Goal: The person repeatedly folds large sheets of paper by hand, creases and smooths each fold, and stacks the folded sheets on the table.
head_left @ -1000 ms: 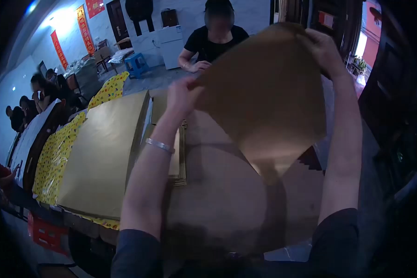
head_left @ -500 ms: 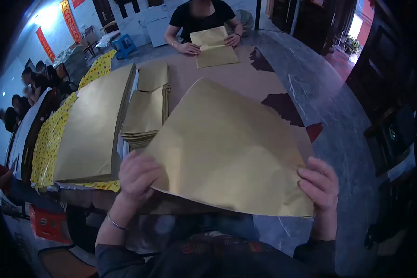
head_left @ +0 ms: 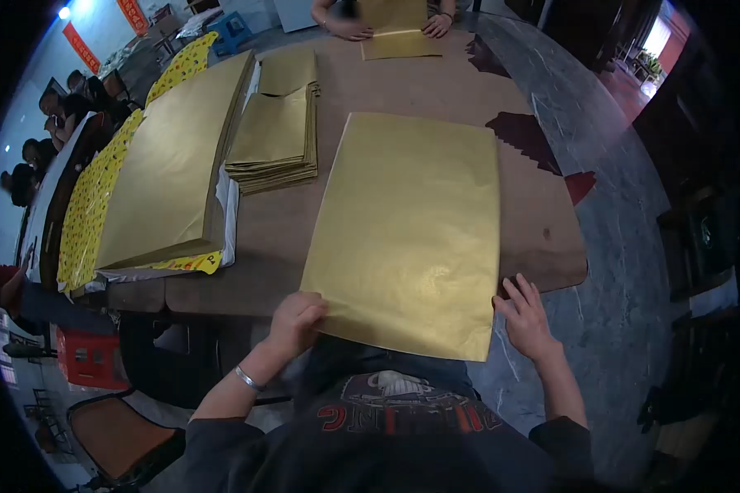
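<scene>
A large sheet of gold-brown paper [head_left: 411,222] lies before me on the table, its near edge jutting over the table's front. My left hand [head_left: 296,322] is closed on the near left corner of the sheet, thumb and fingers pinching it. At the right edge, close to the near corner, my right hand [head_left: 528,319] has its fingers stretched and apart, the fingertips at the paper's edge. The sheet now looks mostly flat, with slight creases near the front.
Left of the sheet sits a pile of folded gold paper [head_left: 273,131], beside a thick stack of large sheets [head_left: 173,164] on yellow patterned cloth [head_left: 86,222]. Across the brown table [head_left: 543,246], another person's hands [head_left: 437,26] rest on gold paper. A red stool [head_left: 90,359] stands at lower left.
The raised, bowed sheet has come down flat and turned straighter. My left hand has moved right and down along with it; my right hand has shifted left and its fingers have spread. The view has tilted downward.
</scene>
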The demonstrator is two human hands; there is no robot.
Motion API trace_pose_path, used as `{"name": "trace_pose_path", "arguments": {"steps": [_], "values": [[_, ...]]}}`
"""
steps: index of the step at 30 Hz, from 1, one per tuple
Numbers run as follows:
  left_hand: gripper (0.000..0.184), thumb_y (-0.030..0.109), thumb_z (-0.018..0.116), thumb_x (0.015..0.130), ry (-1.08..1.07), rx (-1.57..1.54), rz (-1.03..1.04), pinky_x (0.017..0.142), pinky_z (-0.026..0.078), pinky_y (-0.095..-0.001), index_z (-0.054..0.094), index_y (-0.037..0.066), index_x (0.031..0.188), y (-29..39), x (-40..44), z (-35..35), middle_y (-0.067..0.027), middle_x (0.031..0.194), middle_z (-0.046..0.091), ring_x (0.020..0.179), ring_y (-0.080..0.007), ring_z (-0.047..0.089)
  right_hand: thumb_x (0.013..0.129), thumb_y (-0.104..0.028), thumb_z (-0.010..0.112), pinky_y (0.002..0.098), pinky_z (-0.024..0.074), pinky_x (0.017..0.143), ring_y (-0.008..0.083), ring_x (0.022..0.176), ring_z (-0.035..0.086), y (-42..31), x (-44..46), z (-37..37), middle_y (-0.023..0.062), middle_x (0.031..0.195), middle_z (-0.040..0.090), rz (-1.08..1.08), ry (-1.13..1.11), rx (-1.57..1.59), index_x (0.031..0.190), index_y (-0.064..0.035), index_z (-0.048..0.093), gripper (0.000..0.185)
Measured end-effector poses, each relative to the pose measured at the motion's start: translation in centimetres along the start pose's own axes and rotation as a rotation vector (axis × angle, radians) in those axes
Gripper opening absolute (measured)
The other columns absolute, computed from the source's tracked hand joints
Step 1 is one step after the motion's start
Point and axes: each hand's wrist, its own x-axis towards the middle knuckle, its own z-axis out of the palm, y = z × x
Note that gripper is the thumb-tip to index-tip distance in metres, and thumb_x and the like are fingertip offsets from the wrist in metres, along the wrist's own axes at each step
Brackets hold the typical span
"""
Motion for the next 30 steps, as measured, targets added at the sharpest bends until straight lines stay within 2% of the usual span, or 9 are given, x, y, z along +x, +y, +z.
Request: {"name": "trace_pose_path", "arguments": {"steps": [8, 10, 11, 14, 15, 17, 21, 24, 30], "values": [[0.028, -0.001, 0.067, 0.067, -0.003, -0.055, -0.009, 0.071, 0.051, -0.0407, 0.058, 0.012, 0.090, 1.4, 2.8, 3.4, -0.0079, 0.092, 0.064, 0.085, -0.0314, 0.063, 0.088, -0.012, 0.061, 0.0515, 0.0318, 0.112, 0.0377, 0.138, 0.034, 6.0, 10.0, -0.9, 0.0192, 0.142, 0.044, 0.163, 0.136, -0.006, 0.126, 0.0009, 0.056, 0.040], [0.030, 0.006, 0.072, 0.070, -0.265, -0.058, 0.053, 0.078, 0.052, -0.0414, 0.059, 0.011, 0.097, 2.1, 4.0, 2.3, -0.0104, 0.105, 0.063, 0.097, -0.0320, 0.062, 0.095, -0.031, 0.056, 0.0512, 0.0266, 0.114, 0.0362, 0.143, 0.026, 8.0, 12.7, 1.3, 0.0202, 0.148, 0.036, 0.264, 0.011, -0.023, 0.135, 0.0024, 0.046, 0.054], [0.030, 0.006, 0.072, 0.070, -0.269, -0.060, 0.070, 0.078, 0.052, -0.0414, 0.059, 0.011, 0.097, 2.2, 5.0, 1.4, -0.0104, 0.105, 0.063, 0.097, -0.0320, 0.062, 0.095, -0.031, 0.056, 0.0512, 0.0266, 0.114, 0.0362, 0.143, 0.026, 8.4, 14.0, 1.7, 0.0202, 0.148, 0.036, 0.279, 0.017, -0.027, 0.135, 0.0024, 0.046, 0.054], [0.048, 0.025, 0.080, 0.076, -0.329, -0.403, -0.068, 0.100, 0.046, -0.0457, 0.058, 0.006, 0.115, 0.0, 7.7, -0.3, -0.0199, 0.126, 0.056, 0.119, -0.0381, 0.053, 0.096, -0.051, 0.046, 0.0475, 0.0143, 0.120, 0.0318, 0.149, 0.009, 9.4, 16.9, 2.9, 0.0196, 0.158, 0.019, 0.584, -0.241, -0.066, 0.149, 0.0030, 0.027, 0.078], [0.048, 0.025, 0.080, 0.076, -0.337, -0.406, -0.056, 0.100, 0.046, -0.0457, 0.058, 0.006, 0.115, -1.1, 8.9, 0.3, -0.0199, 0.126, 0.056, 0.119, -0.0381, 0.053, 0.096, -0.051, 0.046, 0.0475, 0.0143, 0.120, 0.0318, 0.149, 0.009, 10.3, 17.4, 3.6, 0.0196, 0.158, 0.019, 0.598, -0.238, -0.067, 0.149, 0.0030, 0.027, 0.078], [0.051, 0.022, 0.079, 0.076, -0.146, -0.104, -0.358, 0.104, 0.042, -0.0470, 0.055, 0.003, 0.117, -3.3, 11.1, 1.8, -0.0239, 0.135, 0.048, 0.126, -0.0412, 0.046, 0.096, -0.053, 0.045, 0.0494, 0.0120, 0.120, 0.0315, 0.149, 0.008, 12.0, 18.3, 4.6, 0.0190, 0.158, 0.019, 0.702, -0.148, -0.047, 0.149, 0.0025, 0.025, 0.080], [0.059, 0.028, 0.076, 0.079, -0.053, 0.013, -0.342, 0.108, 0.035, -0.0492, 0.051, 0.003, 0.126, -7.6, 13.9, 5.4, -0.0272, 0.143, 0.039, 0.131, -0.0438, 0.040, 0.096, -0.058, 0.040, 0.0512, 0.0077, 0.120, 0.0283, 0.150, 0.006, 11.3, 21.0, 4.9, 0.0159, 0.161, 0.015, 0.705, -0.184, 0.001, 0.151, -0.0001, 0.022, 0.082], [0.062, 0.036, 0.075, 0.080, -0.103, 0.156, -0.266, 0.109, 0.027, -0.0591, 0.052, 0.004, 0.128, -8.4, 14.2, 7.1, -0.0258, 0.146, 0.036, 0.135, -0.0418, 0.037, 0.096, -0.059, 0.040, 0.0522, 0.0076, 0.120, 0.0273, 0.150, 0.006, 10.7, 23.5, 5.0, 0.0154, 0.161, 0.013, 0.681, -0.234, 0.001, 0.152, -0.0005, 0.021, 0.083], [0.062, 0.035, 0.078, 0.077, -0.160, 0.120, -0.307, 0.109, 0.028, -0.0599, 0.054, 0.005, 0.126, -8.3, 14.5, 6.8, -0.0241, 0.148, 0.034, 0.136, -0.0397, 0.036, 0.096, -0.059, 0.038, 0.0549, 0.0083, 0.119, 0.0290, 0.150, 0.006, 12.8, 28.8, 5.7, 0.0169, 0.161, 0.012, 0.824, -0.180, 0.010, 0.152, -0.0009, 0.022, 0.082]]}}
